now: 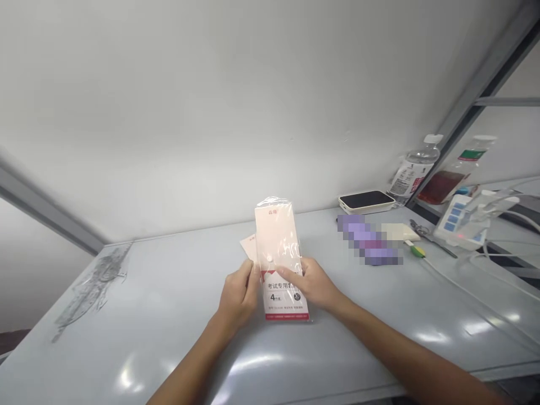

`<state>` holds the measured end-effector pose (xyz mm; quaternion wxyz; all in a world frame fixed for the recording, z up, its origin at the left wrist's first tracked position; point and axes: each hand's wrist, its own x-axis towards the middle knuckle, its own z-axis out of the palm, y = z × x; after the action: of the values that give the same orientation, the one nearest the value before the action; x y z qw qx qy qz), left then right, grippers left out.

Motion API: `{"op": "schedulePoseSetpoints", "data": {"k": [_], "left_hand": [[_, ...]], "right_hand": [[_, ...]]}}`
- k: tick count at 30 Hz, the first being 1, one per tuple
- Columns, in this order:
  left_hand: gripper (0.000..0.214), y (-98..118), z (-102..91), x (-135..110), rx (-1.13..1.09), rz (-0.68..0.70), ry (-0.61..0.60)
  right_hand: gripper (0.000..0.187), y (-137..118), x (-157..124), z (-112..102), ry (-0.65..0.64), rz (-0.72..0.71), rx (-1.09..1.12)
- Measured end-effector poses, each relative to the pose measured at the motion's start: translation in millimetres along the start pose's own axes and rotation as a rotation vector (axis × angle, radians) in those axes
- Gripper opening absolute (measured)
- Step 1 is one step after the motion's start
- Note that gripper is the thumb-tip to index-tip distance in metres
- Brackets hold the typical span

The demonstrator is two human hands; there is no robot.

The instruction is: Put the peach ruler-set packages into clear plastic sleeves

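Packet (277, 233) sits between both hands (317, 286), right thumb (292, 277) on front.

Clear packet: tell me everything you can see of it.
The packet looks like clear, glossy plastic over pale pink card, with red lettering above, a white, black-printed lower panel and a red bottom strip. Its printed face meets the camera; the left hand and right hand hold its sides. Contact with the table is unclear.
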<state>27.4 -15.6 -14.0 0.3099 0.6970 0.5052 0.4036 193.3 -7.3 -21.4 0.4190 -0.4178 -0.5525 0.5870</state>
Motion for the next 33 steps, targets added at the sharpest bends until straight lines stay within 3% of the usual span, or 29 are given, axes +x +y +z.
{"op": "schedulePoseSetpoints", "data": {"k": [4, 8, 16, 20, 25, 33], "left_hand": [[0.031, -1, -0.7, -1, 0.037, 0.033, 0.027], [0.030, -1, -2.0, -1, 0.035, 0.054, -0.043], [0.025, 0, -1.5, 8, -0.452, -0.199, -0.125], [0.022, 4, -2.8, 9, -0.510, -0.175, -0.185], [0.026, -1, -2.5, 7, -0.481, -0.151, -0.201], [0.026, -9, 2.1, 8, -0.589, -0.245, -0.197]], "right_hand": [[0.029, 0, -1, 1, 0.015, 0.006, -0.025], [0.029, 0, -2, 4, -0.012, -0.026, -0.028], [0.029, -3, -5, 3, -0.136, -0.084, 0.079], [0.031, -9, -8, 4, -0.207, -0.101, 0.108], [0.030, -8, -8, 5, -0.164, -0.104, -0.023], [0.029, -2, -8, 5, -0.125, -0.086, -0.149]]}}
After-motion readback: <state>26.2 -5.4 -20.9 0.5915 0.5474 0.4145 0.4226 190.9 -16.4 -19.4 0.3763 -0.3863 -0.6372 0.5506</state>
